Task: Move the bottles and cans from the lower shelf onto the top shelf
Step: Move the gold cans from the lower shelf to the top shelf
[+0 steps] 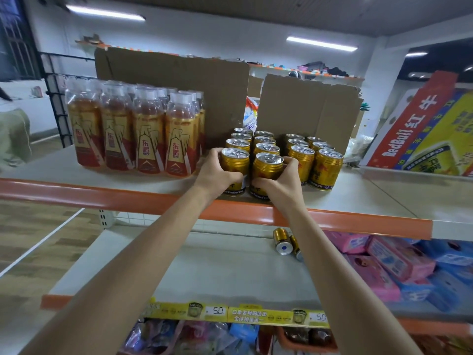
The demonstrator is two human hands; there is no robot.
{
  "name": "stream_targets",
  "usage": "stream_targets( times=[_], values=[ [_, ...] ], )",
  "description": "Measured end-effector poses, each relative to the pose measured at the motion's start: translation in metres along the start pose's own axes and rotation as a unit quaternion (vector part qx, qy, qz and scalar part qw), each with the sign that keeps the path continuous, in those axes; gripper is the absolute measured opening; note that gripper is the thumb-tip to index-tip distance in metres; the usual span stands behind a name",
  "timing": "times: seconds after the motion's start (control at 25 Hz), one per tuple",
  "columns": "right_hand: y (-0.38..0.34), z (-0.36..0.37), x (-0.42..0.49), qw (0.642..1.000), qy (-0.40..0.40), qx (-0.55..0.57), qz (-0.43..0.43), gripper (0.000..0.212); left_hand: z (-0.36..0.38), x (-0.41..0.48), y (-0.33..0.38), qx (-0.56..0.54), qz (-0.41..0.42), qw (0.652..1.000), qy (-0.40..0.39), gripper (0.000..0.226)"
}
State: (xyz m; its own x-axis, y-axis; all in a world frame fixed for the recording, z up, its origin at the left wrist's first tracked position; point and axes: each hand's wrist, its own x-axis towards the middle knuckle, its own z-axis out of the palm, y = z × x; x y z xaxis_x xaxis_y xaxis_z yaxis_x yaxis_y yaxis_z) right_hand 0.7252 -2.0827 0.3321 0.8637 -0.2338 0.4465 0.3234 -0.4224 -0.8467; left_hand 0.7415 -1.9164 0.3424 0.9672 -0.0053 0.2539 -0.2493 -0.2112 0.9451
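Head view: the left hand (217, 174) curls its fingers round a gold ribbed metal can (235, 161) standing upright near the front edge of the pale top shelf (51, 172). The right hand (280, 184) grips a second gold can (267, 166) just beside it at 3 o'clock. Both cans front two rows of matching cans running back toward 12 o'clock; another double row of cans (326, 167) stands further toward 3 o'clock. Amber plastic bottles with white caps (133, 129) stand at 9 o'clock, with brown cardboard sheets (174, 85) upright behind. On the grey lower shelf (217, 272), two gold cans (282, 240) lie on their sides at 5 o'clock from the hands, near pink and blue packets (389, 267).
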Motion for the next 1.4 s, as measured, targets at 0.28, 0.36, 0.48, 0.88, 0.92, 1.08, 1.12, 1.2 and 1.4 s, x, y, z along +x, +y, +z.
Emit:
stream_targets(
  times=[0.28, 0.36, 0.48, 0.88, 0.92, 1.08, 1.12, 1.2, 1.4],
  values=[
    [0.012, 0.004, 0.009, 0.999, 0.028, -0.024, -0.004, 0.084, 0.0, 0.004, -0.007, 0.03, 0.006, 0.999, 0.023, 0.086],
    [0.014, 0.004, 0.01, 0.999, 0.031, -0.02, -0.007, 0.083, 0.0, 0.006, -0.01, 0.042, 0.005, 0.999, 0.025, 0.086],
    [0.016, 0.004, 0.011, 0.999, 0.038, -0.014, -0.011, 0.083, 0.0, 0.007, -0.011, 0.047, 0.003, 0.999, 0.028, 0.087],
    [0.018, 0.006, 0.013, 0.999, 0.031, -0.002, -0.015, 0.076, 0.0, 0.002, -0.006, 0.055, 0.031, 0.998, 0.028, 0.088],
    [0.017, 0.006, 0.012, 0.999, 0.03, 0.002, -0.016, 0.075, 0.001, 0.001, -0.004, 0.052, 0.032, 0.998, 0.027, 0.085],
    [0.016, 0.005, 0.009, 0.999, 0.028, 0.003, -0.022, 0.07, 0.005, -0.003, -0.001, 0.066, 0.023, 0.997, 0.04, 0.08],
    [0.016, 0.005, 0.009, 0.999, 0.026, -0.002, -0.026, 0.07, 0.005, -0.004, -0.002, 0.072, 0.019, 0.996, 0.048, 0.086],
    [0.015, 0.005, 0.009, 0.999, 0.022, -0.014, -0.027, 0.073, 0.005, -0.003, -0.001, 0.082, 0.006, 0.994, 0.066, 0.099],
    [0.003, -0.005, 0.003, 1.0, 0.02, 0.004, -0.004, 0.09, 0.009, -0.017, 0.01, 0.146, -0.004, 0.984, 0.1, 0.093]
  ],
)
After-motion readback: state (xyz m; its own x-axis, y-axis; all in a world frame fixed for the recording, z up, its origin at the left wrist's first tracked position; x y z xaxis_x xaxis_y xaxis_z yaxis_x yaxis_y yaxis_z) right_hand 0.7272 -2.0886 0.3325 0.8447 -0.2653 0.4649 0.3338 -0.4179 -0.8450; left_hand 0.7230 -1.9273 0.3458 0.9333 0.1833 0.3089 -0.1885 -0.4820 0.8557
